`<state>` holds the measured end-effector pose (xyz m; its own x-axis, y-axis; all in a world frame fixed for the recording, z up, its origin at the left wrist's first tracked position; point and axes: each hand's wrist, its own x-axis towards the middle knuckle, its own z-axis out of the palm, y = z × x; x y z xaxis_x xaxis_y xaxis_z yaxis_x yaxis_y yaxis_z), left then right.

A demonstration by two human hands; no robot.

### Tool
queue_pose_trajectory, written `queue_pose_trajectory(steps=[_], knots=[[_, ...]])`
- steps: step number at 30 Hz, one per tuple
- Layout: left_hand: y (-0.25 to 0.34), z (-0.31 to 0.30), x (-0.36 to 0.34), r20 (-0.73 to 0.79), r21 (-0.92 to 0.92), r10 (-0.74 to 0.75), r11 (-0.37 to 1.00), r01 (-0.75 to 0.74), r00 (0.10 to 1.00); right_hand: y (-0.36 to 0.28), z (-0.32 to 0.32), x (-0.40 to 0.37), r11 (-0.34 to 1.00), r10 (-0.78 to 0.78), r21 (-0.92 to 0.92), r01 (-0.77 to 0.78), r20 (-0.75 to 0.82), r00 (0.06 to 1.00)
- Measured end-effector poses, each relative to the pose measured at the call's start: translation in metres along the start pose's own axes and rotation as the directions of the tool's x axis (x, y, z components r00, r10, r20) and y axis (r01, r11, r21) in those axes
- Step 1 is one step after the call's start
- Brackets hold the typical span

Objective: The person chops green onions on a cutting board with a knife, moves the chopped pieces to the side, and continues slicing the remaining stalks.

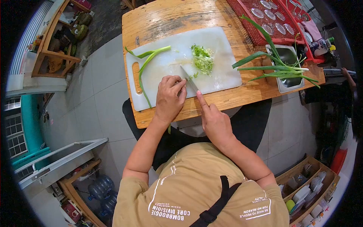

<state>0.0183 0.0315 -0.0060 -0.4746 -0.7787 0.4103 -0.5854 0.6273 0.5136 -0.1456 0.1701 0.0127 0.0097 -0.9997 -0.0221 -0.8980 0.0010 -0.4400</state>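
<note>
My right hand (217,123) grips a knife (191,81), its index finger stretched along the top of the blade. Beside the blade, my left hand (171,94) is closed with bent fingertips on a spring onion, mostly hidden under the hand; a green end (169,129) shows below the wrist. Both hands are at the near edge of a white cutting board (162,81). Chopped spring onion (203,59) lies in a pile beyond the knife tip. A whole spring onion (145,62) rests bent across the board's left side, by its handle slot.
On the right, more spring onions (280,68) lie across a metal container (291,84). A red crate (251,28) with glasses stands at the wooden table's (162,19) back right. A wooden shelf unit (314,181) with dishes is low on the right. A person (332,89) is at far right.
</note>
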Motion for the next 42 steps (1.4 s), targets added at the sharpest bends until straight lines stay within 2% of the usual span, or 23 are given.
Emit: queue_pose_trajectory(steps=[3,5,6,8,11,24,30,33,36,42], knots=[[-0.001,-0.001,0.000,0.018,-0.006,-0.010,1.000,0.010,1.000,0.005,-0.003,0.000,0.998,0.039,0.054,-0.038,-0.009,0.999],[-0.003,0.001,-0.001,0.018,-0.004,-0.005,1.000,0.006,1.000,0.006,-0.005,0.000,0.979,0.008,0.205,0.010,-0.086,0.996],[-0.003,0.001,-0.001,0.015,-0.002,-0.001,1.000,0.001,1.000,0.006,-0.007,-0.001,0.979,0.009,0.204,0.009,-0.087,0.996],[-0.003,0.001,-0.001,0.019,0.000,0.002,1.000,-0.002,1.000,0.003,-0.007,-0.001,0.948,-0.008,0.318,0.033,-0.078,0.997],[-0.004,0.000,-0.001,0.019,0.003,0.010,1.000,-0.010,1.000,0.001,-0.003,-0.003,0.934,-0.008,0.356,0.035,-0.077,0.997],[-0.001,0.000,0.000,0.021,0.009,0.004,1.000,-0.004,1.000,-0.001,0.000,0.004,0.926,0.025,0.375,-0.028,0.011,1.000],[-0.003,0.002,-0.001,0.014,0.018,0.006,1.000,-0.006,1.000,-0.002,0.002,-0.004,0.960,0.017,0.279,-0.011,-0.018,1.000],[-0.001,0.001,0.000,-0.001,0.001,-0.001,1.000,0.001,1.000,-0.001,0.007,-0.007,0.975,0.044,0.216,-0.052,0.043,0.998],[0.000,-0.002,-0.001,0.009,0.004,-0.049,0.999,0.049,0.999,0.002,0.011,0.005,0.974,0.016,0.224,-0.005,-0.043,0.999],[-0.006,-0.001,-0.004,0.047,0.002,-0.025,1.000,0.024,0.999,0.005,-0.002,-0.005,0.993,0.010,0.118,-0.012,0.015,1.000]])
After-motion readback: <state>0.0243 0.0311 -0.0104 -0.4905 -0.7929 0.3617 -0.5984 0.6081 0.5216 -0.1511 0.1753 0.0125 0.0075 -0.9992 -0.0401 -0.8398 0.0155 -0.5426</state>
